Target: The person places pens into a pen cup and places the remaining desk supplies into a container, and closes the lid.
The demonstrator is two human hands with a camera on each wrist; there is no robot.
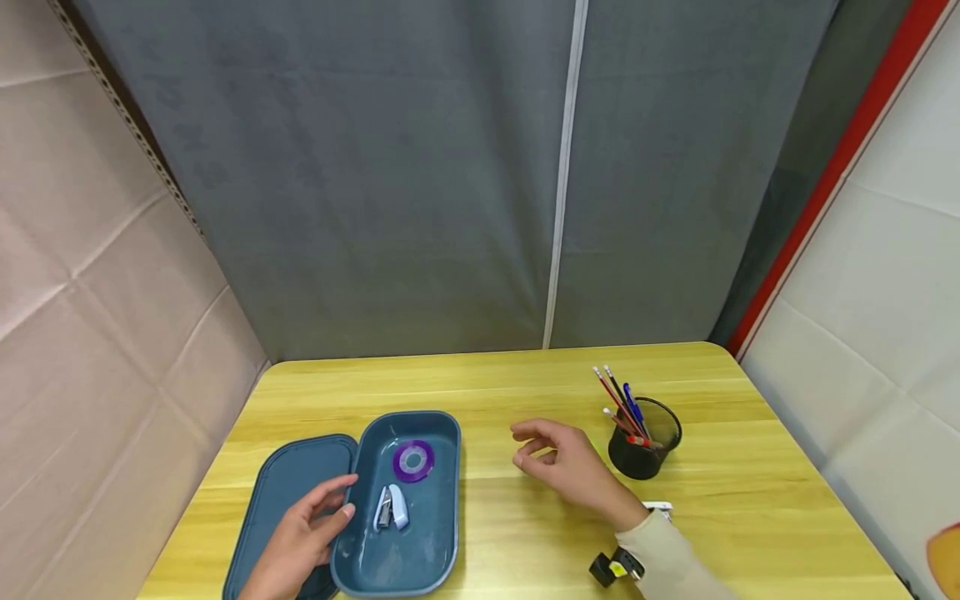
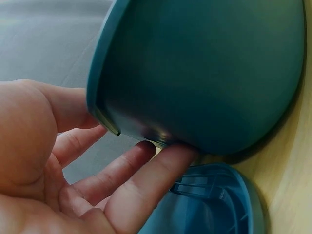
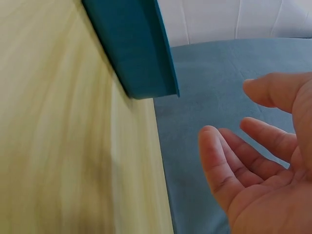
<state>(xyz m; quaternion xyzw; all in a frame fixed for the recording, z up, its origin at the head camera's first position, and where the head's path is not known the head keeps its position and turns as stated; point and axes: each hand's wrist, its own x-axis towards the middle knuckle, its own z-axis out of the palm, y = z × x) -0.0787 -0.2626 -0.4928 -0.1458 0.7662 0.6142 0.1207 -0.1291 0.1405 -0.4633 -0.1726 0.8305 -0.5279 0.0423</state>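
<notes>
A dark blue plastic box (image 1: 431,546) stands uncovered on the table, with a stapler (image 1: 398,506) and a purple tape roll (image 1: 413,461) lying inside. My left hand (image 1: 303,529) holds the box's left side by the rim. In the left wrist view the thumb (image 2: 73,105) meets the rim and the fingers reach along the outer wall. The matching lid (image 1: 292,467) lies left of the box, partly under my left hand. Between the box and the pen cup, my right hand (image 1: 566,461) hovers with relaxed, loosely bent fingers, and nothing is in it.
A black mesh pen cup (image 1: 645,458) with pencils and a blue pen (image 1: 633,406) stands right of my right hand. A small white object (image 1: 658,506), mostly hidden, lies behind the right wrist. A grey curtain (image 1: 375,208) borders the yellow wooden table (image 1: 495,383) at the back.
</notes>
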